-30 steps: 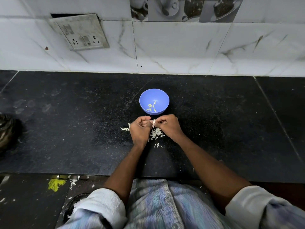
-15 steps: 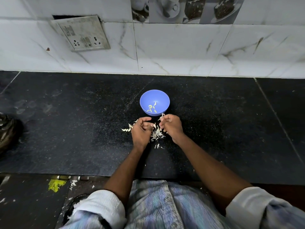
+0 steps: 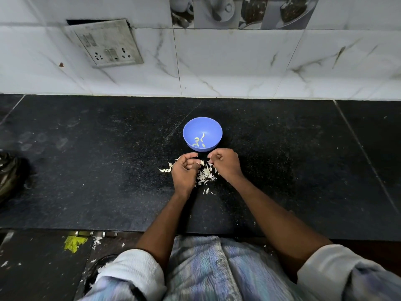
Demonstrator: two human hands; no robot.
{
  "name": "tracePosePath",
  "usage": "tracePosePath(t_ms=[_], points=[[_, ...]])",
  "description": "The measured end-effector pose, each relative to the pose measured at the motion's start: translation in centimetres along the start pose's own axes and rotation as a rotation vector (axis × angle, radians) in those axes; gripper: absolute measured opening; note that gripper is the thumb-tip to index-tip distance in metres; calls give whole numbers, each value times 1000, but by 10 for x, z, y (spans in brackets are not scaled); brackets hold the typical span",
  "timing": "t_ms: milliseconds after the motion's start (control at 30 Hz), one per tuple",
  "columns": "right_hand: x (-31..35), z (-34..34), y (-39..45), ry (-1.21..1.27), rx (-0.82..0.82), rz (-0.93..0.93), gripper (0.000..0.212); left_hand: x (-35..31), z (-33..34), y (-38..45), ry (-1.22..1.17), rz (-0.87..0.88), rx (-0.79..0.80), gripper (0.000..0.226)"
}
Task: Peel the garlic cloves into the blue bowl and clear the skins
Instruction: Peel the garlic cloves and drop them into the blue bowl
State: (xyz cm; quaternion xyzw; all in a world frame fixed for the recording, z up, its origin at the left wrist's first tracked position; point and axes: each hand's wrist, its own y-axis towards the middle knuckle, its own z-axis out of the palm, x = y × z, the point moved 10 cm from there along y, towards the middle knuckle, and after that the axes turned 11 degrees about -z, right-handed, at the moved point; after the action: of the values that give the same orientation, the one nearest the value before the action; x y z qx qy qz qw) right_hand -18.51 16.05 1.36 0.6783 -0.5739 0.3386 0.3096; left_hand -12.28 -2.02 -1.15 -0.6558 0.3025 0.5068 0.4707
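Looking down from the head camera, a person's two bare forearms reach forward over a black speckled tabletop (image 3: 86,170) that runs up to a white marble-patterned tiled wall (image 3: 238,68). Both hands sit close together at the middle of the scene, fingers curled inward. The left hand (image 3: 184,170) has its fingers folded toward the palm in a narrow grip; a pale sliver shows at its fingertips, but whether it pinches a clove or skin there cannot be told. The right hand (image 3: 226,164) is likewise curled with a narrow grip, and whether it holds anything cannot be told.

Between and just under the two grips lies a loose heap of white garlic skins (image 3: 206,174), with a few stray pieces just outside the left grip and a few more on the wrist side of the heap. Just beyond both grips, on the wall side and nearly touching the knuckles, stands the blue bowl (image 3: 213,129), upright, with a few pale peeled garlic cloves (image 3: 199,141) lying in its bottom.

Well off to the left of the grips, on the wall, hangs a tilted grey switch and socket plate (image 3: 104,43). At the far left edge of the tabletop sits a dark crumpled object (image 3: 8,177), too dim to identify. Nearest the camera are white rolled sleeves and a pale blue striped cloth (image 3: 206,268) over the person's lap
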Motion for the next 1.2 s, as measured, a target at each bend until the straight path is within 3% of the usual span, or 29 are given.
tracePosePath(t_ms=[167,467,867,1200], points=[[4,15,-8,219,110,30,4,-3,2,-2,32,35,0,31],[-4,21,-15,395,114,202,14,-5,1,-3,36,60,-12,29],[-2,20,-10,327,71,89,13,4,8,0,-46,-27,56,28],[3,12,-8,268,-41,63,12,12,20,-3,-253,-157,55,34]])
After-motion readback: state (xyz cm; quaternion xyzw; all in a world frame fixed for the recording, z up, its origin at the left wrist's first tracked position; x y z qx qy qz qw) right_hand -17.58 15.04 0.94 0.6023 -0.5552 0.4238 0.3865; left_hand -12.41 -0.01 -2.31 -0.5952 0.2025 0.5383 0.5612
